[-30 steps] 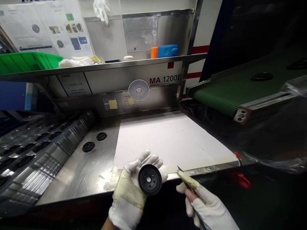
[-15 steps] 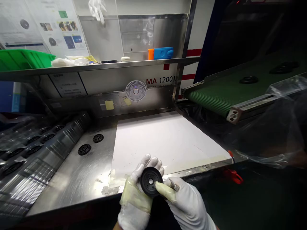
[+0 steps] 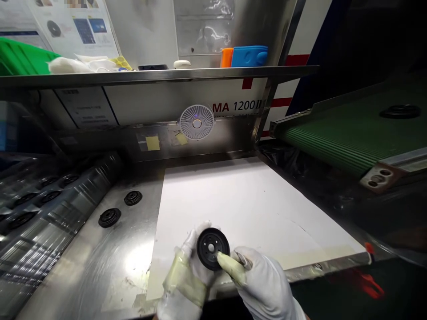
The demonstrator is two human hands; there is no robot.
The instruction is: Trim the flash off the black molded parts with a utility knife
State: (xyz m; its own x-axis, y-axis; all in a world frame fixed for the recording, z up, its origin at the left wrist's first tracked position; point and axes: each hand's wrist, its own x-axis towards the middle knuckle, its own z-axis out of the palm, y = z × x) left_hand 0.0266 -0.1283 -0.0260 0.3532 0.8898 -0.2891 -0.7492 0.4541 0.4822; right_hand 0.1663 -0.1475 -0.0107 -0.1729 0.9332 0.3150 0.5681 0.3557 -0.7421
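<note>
- Hands in white gloves, both taped: the left hand (image 3: 185,275) curls around a black disc (image 3: 211,249), fingers closed under its rim; the right hand (image 3: 263,280) is closed too, its taped thumb (image 3: 224,262) pressed on the disc's face.
- Disc sits at 1 o'clock from the left hand and 11 o'clock from the right, held above a white sheet (image 3: 240,209).
- Small blade (image 3: 242,260), tip showing at the right hand's fingers; I cannot see its handle from here.
- Condition of the disc: I cannot judge from this distance whether its face is finished.
- Two like discs (image 3: 110,217) (image 3: 133,198) lie apart on the steel worktop (image 3: 100,262) at 10 o'clock, with more in a clear plastic tray (image 3: 40,209) at 9 o'clock.
- Green belt conveyor (image 3: 353,133) at 2 o'clock carries another disc (image 3: 400,111).
- Small white fan (image 3: 196,122) stands at 12 o'clock, below a steel shelf (image 3: 160,75).
</note>
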